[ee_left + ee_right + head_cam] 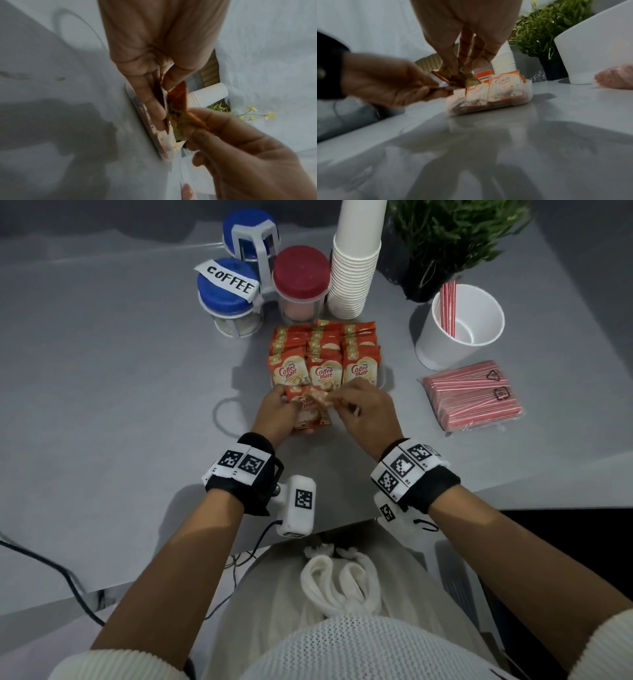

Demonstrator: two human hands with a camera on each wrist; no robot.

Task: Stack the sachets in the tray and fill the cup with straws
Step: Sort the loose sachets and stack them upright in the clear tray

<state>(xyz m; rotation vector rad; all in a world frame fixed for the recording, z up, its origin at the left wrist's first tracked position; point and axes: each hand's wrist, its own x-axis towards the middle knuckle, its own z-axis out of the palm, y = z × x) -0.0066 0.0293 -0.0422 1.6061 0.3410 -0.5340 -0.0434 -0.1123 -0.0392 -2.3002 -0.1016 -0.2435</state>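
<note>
Orange Coffee-mate sachets stand in rows inside a clear tray at the table's middle. Just in front of it, my left hand grips a small bunch of sachets, and my right hand pinches one sachet off the top of that bunch. In the right wrist view the tray sits just behind both hands. A white paper cup at the right holds a few red-striped straws. A wrapped pack of straws lies in front of it.
Three lidded jars stand behind the tray: two blue, one labelled COFFEE, and a red one. A tall stack of white cups and a potted plant stand at the back right. The table edge runs close to my body.
</note>
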